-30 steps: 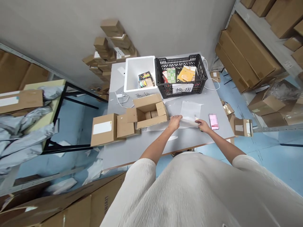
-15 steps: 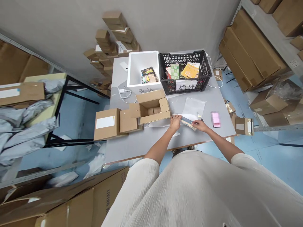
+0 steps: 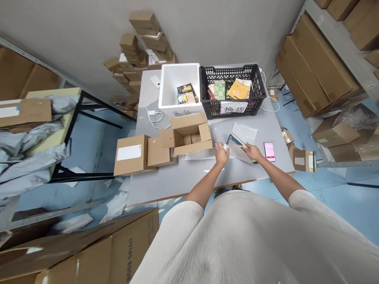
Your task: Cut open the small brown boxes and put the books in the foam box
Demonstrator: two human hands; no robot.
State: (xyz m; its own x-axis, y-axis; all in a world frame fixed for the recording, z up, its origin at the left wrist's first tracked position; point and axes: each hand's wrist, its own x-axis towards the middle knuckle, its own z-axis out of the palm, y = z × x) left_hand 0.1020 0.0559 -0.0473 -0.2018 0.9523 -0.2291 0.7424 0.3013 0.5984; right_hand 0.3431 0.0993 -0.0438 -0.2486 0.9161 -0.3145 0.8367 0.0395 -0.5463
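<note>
The right hand [image 3: 252,151] pinches a small flat book [image 3: 236,141], tilted up off the counter [image 3: 177,179]. The left hand [image 3: 221,153] is closed on the clear bag [image 3: 241,136], holding its mouth steady beside the book.

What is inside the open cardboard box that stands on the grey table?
In the open cardboard box two small brown cartons lie side by side on the bottom. The near wall and the raised flaps hide the rest of the inside, so more cannot be told.
</note>
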